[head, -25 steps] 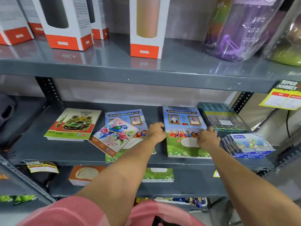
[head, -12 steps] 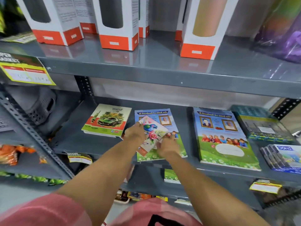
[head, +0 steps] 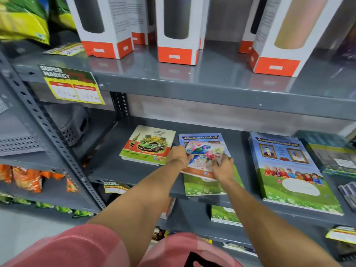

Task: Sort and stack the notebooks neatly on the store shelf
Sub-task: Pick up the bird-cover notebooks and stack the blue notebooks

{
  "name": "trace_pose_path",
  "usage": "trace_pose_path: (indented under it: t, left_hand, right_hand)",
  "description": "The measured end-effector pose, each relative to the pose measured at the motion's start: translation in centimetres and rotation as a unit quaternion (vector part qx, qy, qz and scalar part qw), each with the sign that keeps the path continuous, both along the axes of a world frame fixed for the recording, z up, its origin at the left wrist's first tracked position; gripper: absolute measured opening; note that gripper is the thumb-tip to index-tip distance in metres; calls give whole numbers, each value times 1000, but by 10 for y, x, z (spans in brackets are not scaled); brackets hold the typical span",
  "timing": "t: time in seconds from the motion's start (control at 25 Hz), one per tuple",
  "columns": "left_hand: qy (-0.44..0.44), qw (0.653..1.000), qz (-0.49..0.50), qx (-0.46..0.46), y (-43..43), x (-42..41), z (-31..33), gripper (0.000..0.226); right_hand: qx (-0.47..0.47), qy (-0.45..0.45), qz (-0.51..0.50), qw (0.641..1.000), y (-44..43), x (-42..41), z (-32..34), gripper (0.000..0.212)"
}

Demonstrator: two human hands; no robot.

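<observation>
My left hand (head: 179, 156) and right hand (head: 223, 167) both pinch the small parrot notebook (head: 204, 158), which lies atop the blue-and-green notebook (head: 208, 184) on the middle shelf (head: 134, 172). I'd square its edges before letting go, or shift it to a matching pile. Farther left sits the car notebook stack (head: 148, 145); the right-hand stack (head: 289, 170) already looks tidy.

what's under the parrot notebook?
The parrot notebook, held by the left hand and right hand, lies over a blue-and-green notebook. Its blue title band and grassy lower edge show; the cover's middle is hidden.
</observation>
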State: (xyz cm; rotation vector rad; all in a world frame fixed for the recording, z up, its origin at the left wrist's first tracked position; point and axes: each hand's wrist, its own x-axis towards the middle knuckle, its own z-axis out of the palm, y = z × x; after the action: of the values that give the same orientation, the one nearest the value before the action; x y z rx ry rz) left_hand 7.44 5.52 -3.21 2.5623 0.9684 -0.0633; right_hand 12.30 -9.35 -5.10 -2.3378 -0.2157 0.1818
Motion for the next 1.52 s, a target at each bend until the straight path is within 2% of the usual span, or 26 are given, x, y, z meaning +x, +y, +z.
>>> trace_pose_path:
  t: [0.16, 0.28, 0.44, 0.56, 0.8, 1.0, 1.08, 1.16, 1.24, 1.32, 1.4, 1.52]
  left_hand:
    - [-78, 995, 60, -5, 31, -15, 20, 49]
    - [-111, 989, 90, 41, 74, -39, 34, 44]
    - [-63, 988, 119, 69, 130, -84, 14, 45]
    - [-42, 992, 95, 69, 141, -102, -11, 47]
    - [-28, 989, 83, 122, 131, -90, -1, 47]
    - [-47, 985, -27, 163, 69, -44, 17, 47]
    - [-43, 984, -62, 160, 35, -27, 16, 48]
    - [15, 984, -87, 154, 2, -17, 2, 49]
    - [101, 984, -76, 128, -30, -19, -19, 50]
    - [111, 990, -22, 86, -49, -25, -34, 53]
    - [44, 997, 58, -11, -51, -26, -35, 56]
    - [-82, 963, 159, -203, -40, -14, -19, 46]
  right_hand:
    - [25, -65, 53, 996, 45, 16, 31, 44]
    - [22, -65, 91, 994, 91, 3, 37, 40]
    - [-26, -28, 156, 987, 143, -41, 12, 45]
    - [-51, -28, 163, 985, 155, -62, -8, 48]
    - [-45, -23, 150, 987, 140, -49, 2, 48]
    - [-62, -77, 97, 990, 78, -5, 29, 51]
    - [-108, -91, 59, 988, 44, 11, 32, 47]
    - [-206, -44, 33, 977, 9, 13, 21, 49]
    - [-290, 32, 50, 955, -17, 2, 2, 54]
    - [-302, 33, 64, 951, -31, -6, -13, 54]
    - [-274, 12, 57, 960, -37, -3, -13, 54]
    - [-180, 44, 32, 982, -40, 7, -3, 52]
